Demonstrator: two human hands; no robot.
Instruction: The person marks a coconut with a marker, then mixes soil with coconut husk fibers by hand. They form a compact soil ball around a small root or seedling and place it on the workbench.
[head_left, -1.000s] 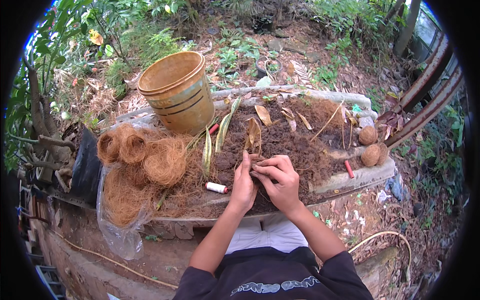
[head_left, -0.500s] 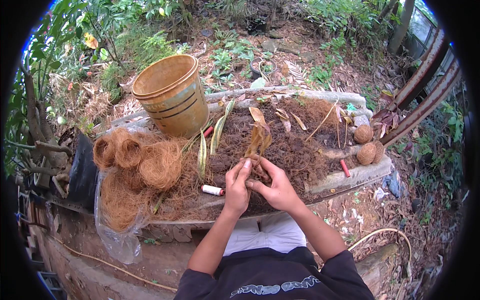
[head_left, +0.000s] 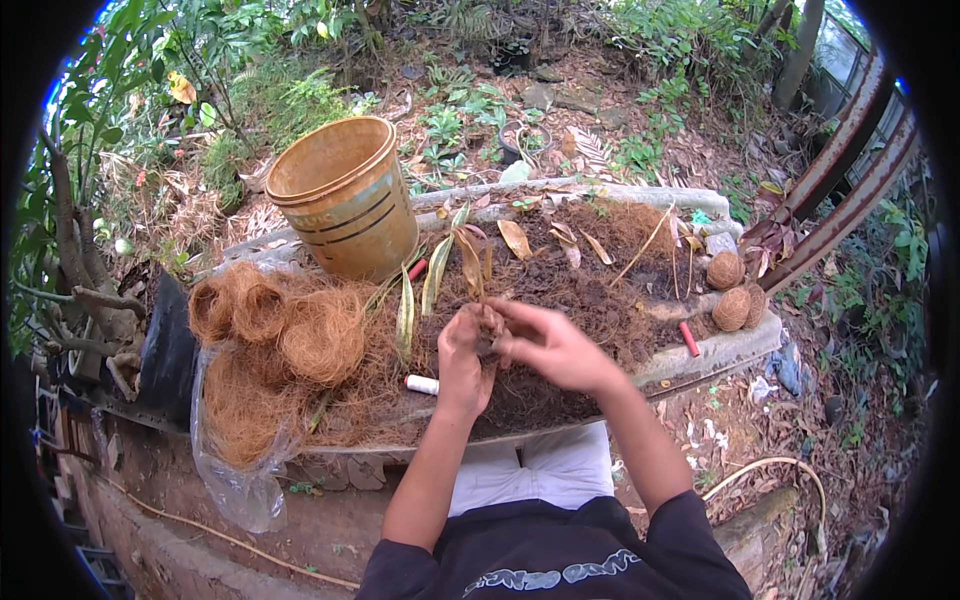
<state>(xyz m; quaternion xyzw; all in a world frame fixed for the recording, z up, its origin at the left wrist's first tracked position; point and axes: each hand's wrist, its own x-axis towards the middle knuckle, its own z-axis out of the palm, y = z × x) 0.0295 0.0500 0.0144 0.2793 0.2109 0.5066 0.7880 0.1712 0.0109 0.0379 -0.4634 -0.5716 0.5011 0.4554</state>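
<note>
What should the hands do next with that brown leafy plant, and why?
Perhaps the right hand should gently press the lump at the base of the brown leafy plant: the left hand seems to steady that base, and the right hand is beside the lump, though blur hides its exact grip.

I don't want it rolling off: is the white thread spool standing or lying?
Lying on its side: the white thread spool runs lengthwise sideways, red end leftward, beside the left hand.

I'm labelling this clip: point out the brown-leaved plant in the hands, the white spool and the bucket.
Brown-leaved plant (head_left: pixel 471 265): head view, on a brown leaf.
White spool (head_left: pixel 422 385): head view, on its white side.
Bucket (head_left: pixel 358 248): head view, on its outer wall.
</note>
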